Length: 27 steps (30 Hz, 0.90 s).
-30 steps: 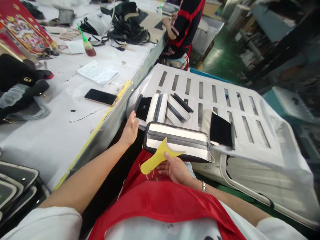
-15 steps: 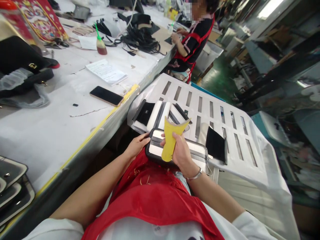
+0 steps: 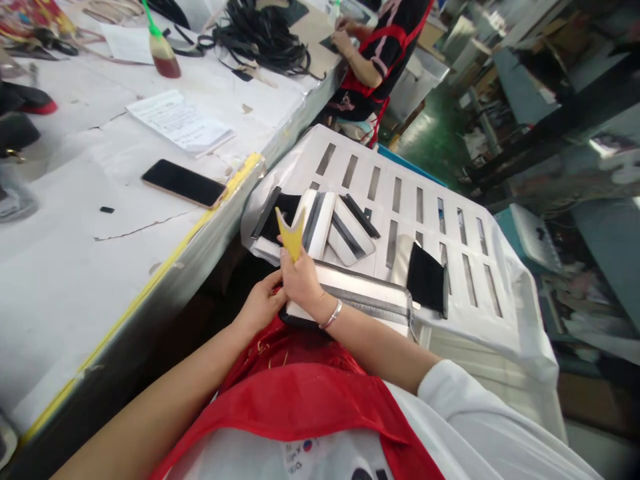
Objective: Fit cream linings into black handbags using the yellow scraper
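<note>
one yellow piece [image 3: 292,242], one phone [image 3: 184,183]

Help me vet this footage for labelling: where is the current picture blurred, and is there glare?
Head view, right side: teal-edged box looks soft and smeared; head view, upper right: pale sheen on green floor; head view, centre: yellow piece fairly distinct.

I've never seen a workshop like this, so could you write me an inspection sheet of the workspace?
Surface: white slotted top ahead; white-covered table on the left, yellow along its edge.
Job's things: yellow piece, forked at its visible end; black-edged striped piece lying below the hands.
Clutter: phone, papers, green-nozzled bottle, bundled black strips.
Hands: right hand grips the yellow piece; left hand is close beside it, its grip unclear.
Cables: nothing seen for certain.
Surroundings: co-worker at the table; green floor beyond.
</note>
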### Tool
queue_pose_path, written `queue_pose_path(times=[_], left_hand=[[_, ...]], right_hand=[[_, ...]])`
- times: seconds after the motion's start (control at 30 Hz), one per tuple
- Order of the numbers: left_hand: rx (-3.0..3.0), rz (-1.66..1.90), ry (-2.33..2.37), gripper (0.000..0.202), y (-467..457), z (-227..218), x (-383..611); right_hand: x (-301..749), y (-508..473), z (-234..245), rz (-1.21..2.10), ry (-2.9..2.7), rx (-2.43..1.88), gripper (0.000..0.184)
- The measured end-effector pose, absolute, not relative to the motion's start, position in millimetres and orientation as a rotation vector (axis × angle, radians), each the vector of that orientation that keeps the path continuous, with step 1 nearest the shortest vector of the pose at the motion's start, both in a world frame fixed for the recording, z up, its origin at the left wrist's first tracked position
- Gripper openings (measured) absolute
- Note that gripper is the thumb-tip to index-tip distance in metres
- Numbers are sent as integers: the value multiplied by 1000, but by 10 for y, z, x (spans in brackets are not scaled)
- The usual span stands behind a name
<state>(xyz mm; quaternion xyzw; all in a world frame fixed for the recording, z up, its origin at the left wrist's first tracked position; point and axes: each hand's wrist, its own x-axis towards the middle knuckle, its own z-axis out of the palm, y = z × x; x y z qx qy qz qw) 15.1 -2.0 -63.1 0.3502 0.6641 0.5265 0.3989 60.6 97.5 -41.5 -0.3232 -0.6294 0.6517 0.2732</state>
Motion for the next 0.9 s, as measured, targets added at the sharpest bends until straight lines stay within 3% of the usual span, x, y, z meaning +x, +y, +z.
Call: queue_pose_path(times=[0.13, 0.23, 0.37, 0.5, 0.67, 0.8, 0.9], left_hand=[[904, 1271, 1751, 45, -73, -644, 165], [960, 1201, 1657, 53, -47, -648, 88], [1137, 1203, 1825, 66, 193, -548, 5], [1616, 940, 1889, 57, 514, -460, 23], [1993, 714, 1900, 45, 555, -476, 76], [2143, 597, 1981, 41, 471, -515, 91], [2194, 454, 2019, 34, 467, -507, 92]], right_hand=[[664, 937, -381, 1480, -1978, -736, 24], [791, 1047, -303, 1625, -1969, -766, 20], [1035, 1396, -93, 1873, -1549, -815, 17], [1054, 1749, 0, 1844, -1112, -922, 11], [863, 1825, -286, 1843, -991, -1071, 8], [877, 1661, -498, 1667, -1301, -1030, 10], [942, 1512, -496, 1395, -1842, -788, 31]])
